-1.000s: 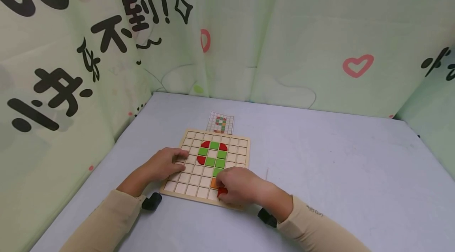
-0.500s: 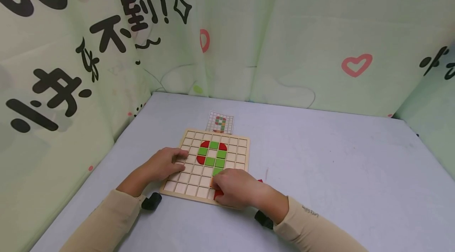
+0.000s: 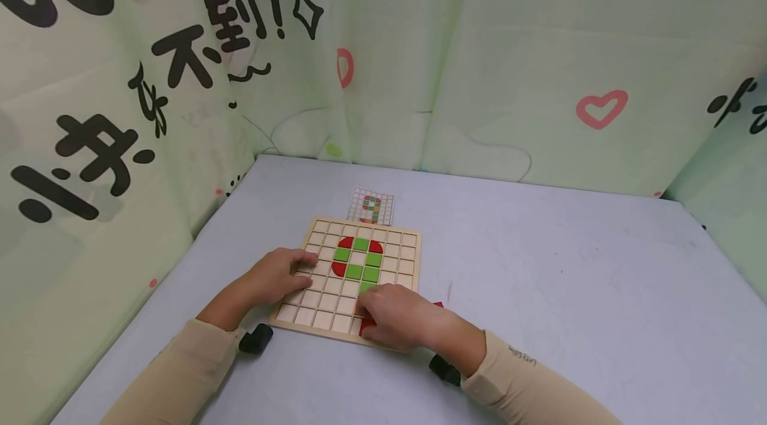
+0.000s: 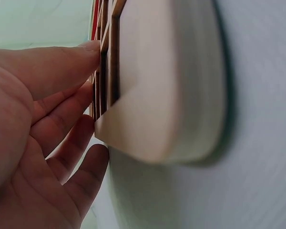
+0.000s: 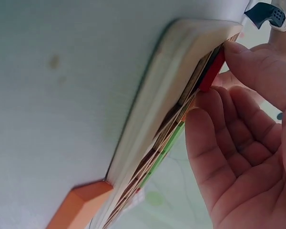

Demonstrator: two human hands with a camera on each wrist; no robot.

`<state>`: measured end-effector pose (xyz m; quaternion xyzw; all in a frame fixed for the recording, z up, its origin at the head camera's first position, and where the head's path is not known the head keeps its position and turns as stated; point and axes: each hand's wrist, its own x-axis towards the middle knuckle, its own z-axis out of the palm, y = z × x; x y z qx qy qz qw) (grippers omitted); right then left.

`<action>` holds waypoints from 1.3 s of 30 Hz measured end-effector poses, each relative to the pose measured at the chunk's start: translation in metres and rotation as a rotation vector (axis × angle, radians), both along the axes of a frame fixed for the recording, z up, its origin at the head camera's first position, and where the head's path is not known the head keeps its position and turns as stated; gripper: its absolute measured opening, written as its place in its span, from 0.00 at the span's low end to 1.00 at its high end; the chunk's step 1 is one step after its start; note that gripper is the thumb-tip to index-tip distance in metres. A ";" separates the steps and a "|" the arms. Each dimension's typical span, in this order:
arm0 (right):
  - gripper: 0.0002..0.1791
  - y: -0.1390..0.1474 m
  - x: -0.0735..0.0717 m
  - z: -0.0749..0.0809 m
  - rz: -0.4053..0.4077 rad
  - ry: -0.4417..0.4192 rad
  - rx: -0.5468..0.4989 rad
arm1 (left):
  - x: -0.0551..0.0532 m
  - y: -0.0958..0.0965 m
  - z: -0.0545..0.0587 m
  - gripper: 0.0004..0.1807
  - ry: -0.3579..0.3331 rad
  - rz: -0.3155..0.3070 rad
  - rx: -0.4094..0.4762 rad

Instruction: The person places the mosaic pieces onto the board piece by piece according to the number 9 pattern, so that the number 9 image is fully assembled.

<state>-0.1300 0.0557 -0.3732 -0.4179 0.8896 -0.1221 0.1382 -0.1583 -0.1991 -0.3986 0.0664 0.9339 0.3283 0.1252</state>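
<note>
A wooden grid board (image 3: 325, 305) lies on the table in the head view. Red rounded tiles (image 3: 339, 270) and green square tiles (image 3: 354, 272) form a loop on it, with a green tile running down below. My left hand (image 3: 275, 276) rests on the board's left edge, its fingers extended in the left wrist view. At the bottom row, my right hand (image 3: 398, 315) pinches a red tile (image 3: 367, 325) between thumb and fingers. That red tile (image 5: 212, 74) sits at the board's face in the right wrist view. My right hand covers the nearby cells in the head view.
A small printed pattern card (image 3: 362, 207) lies at the board's far edge. Right of the board, a red corner (image 3: 439, 304) of something shows behind my right wrist. An orange block (image 5: 81, 202) rests beside the board. A printed curtain (image 3: 497, 65) surrounds the white table (image 3: 539, 278).
My right hand has shifted slightly left with the red tile and now covers the orange tile above it. A red corner has come into view behind the wrist. My left hand stays put.
</note>
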 end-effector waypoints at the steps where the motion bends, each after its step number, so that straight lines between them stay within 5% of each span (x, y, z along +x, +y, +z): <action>1: 0.05 0.000 0.000 0.000 -0.005 -0.005 -0.001 | 0.000 0.000 0.000 0.22 -0.001 0.002 0.000; 39: 0.02 -0.006 0.002 0.000 0.026 0.032 0.007 | -0.001 -0.001 -0.003 0.22 -0.001 0.007 0.013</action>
